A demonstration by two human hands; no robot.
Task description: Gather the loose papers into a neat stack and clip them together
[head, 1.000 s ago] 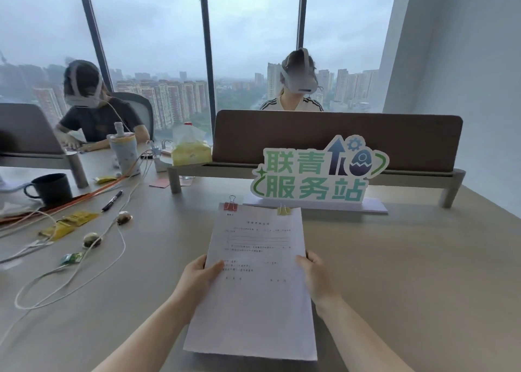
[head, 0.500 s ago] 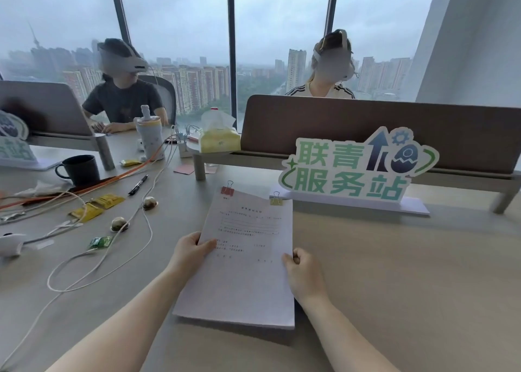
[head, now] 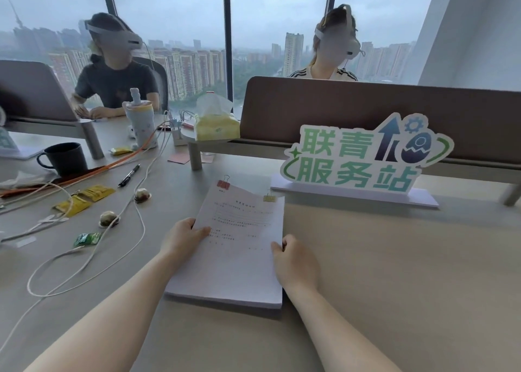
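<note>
Tall windows [head: 169,19] (grey, hazy towers beyond), beige desk [head: 394,258], brown divider panel [head: 366,103], white wall [head: 479,33]

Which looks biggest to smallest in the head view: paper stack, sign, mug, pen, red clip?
1. Sign and paper stack: look alike in extent, and the stack is nearer the camera, so unranked.
2. Mug.
3. Pen.
4. Red clip.

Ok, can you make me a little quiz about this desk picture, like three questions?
1. True or false: the left hand and right hand both hold the paper stack.
2. Which clip sits at the stack's far left corner: A) red clip, B) yellow clip?
3. Fill in: the black pen lies near a dark ____.

Key: 1 true; 2 A; 3 mug.
</note>
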